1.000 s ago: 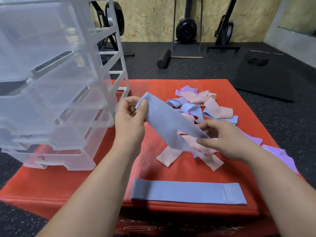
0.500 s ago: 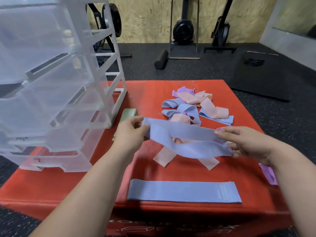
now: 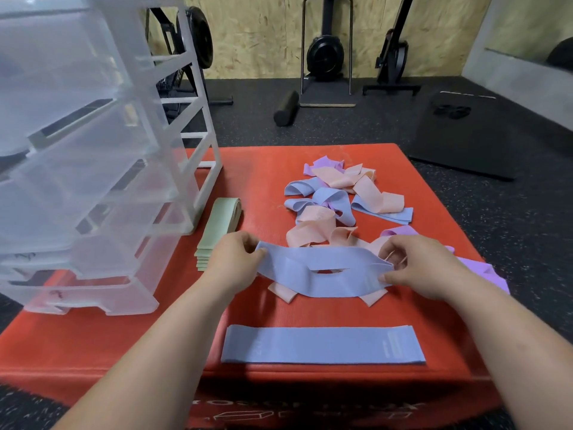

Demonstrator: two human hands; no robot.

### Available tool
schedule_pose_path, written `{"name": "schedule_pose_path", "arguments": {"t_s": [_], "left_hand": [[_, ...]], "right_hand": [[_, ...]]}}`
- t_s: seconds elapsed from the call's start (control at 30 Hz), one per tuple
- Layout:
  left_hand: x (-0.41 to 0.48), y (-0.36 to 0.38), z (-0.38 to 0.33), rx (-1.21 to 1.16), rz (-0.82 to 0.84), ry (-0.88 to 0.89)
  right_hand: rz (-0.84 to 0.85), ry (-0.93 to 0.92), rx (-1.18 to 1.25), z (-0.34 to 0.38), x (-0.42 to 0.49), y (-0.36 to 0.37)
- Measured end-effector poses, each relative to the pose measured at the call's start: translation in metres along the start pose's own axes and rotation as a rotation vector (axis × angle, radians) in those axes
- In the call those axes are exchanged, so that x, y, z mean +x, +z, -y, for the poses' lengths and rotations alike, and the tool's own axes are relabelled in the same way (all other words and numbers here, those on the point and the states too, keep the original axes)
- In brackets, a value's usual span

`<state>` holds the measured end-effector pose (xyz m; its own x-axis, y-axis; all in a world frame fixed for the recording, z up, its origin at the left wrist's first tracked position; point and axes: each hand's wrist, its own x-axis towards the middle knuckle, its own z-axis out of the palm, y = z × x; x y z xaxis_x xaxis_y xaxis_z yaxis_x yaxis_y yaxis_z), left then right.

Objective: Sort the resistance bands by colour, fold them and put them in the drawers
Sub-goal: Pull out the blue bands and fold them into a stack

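Note:
A blue resistance band is stretched sideways between my hands, low over the red mat. My left hand pinches its left end and my right hand pinches its right end. Another blue band lies flat near the mat's front edge. A stack of folded green bands sits beside the clear plastic drawer unit. A loose pile of pink, blue and purple bands lies behind my hands, and pink bands lie partly under the held one.
The red mat is a raised block with dark gym floor around it. The drawer unit stands on its left side with drawers pulled out. Purple bands lie at the mat's right edge. A foam roller and exercise machines stand at the back wall.
Both hands have lowered the blue band and pulled it flatter and wider, closer to the mat. The view has tilted, so the green stack now shows.

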<state>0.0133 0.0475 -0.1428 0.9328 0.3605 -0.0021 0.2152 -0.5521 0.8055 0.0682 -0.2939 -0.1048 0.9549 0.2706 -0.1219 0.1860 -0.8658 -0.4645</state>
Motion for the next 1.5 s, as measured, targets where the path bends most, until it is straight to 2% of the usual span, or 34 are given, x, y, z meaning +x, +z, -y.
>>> {"name": "schedule_pose_path", "arguments": {"t_s": [0.07, 0.13, 0.23, 0.33, 0.47, 0.6, 0.8, 1.2, 1.5], "left_hand": [[-0.003, -0.002, -0.005, -0.014, -0.035, 0.021], [-0.006, -0.005, -0.012, -0.034, -0.115, 0.049], [-0.009, -0.016, -0.014, -0.093, -0.212, 0.052], [-0.016, -0.026, -0.011, -0.146, -0.184, 0.045], [-0.031, -0.038, -0.006, -0.197, -0.102, 0.027], [-0.044, -0.050, 0.000, -0.289, -0.064, -0.016], [-0.063, -0.057, 0.008, -0.190, -0.123, -0.012], [-0.085, -0.055, 0.011, -0.105, 0.046, -0.022], [-0.109, -0.057, 0.013, 0.319, 0.083, 0.100]], "right_hand": [[-0.049, 0.003, -0.017, -0.002, 0.002, 0.001], [-0.125, -0.002, 0.086, -0.007, 0.004, -0.003], [-0.176, 0.054, 0.512, -0.010, -0.002, -0.014], [-0.136, 0.162, 0.800, -0.016, -0.013, -0.018], [-0.141, 0.215, 0.890, -0.022, -0.024, -0.015], [-0.119, 0.176, 1.094, -0.016, -0.038, -0.014], [-0.137, 0.230, 1.004, -0.009, -0.061, -0.011], [-0.070, 0.233, 0.779, -0.013, -0.082, -0.001], [-0.017, 0.104, 0.451, -0.016, -0.100, 0.011]]}}
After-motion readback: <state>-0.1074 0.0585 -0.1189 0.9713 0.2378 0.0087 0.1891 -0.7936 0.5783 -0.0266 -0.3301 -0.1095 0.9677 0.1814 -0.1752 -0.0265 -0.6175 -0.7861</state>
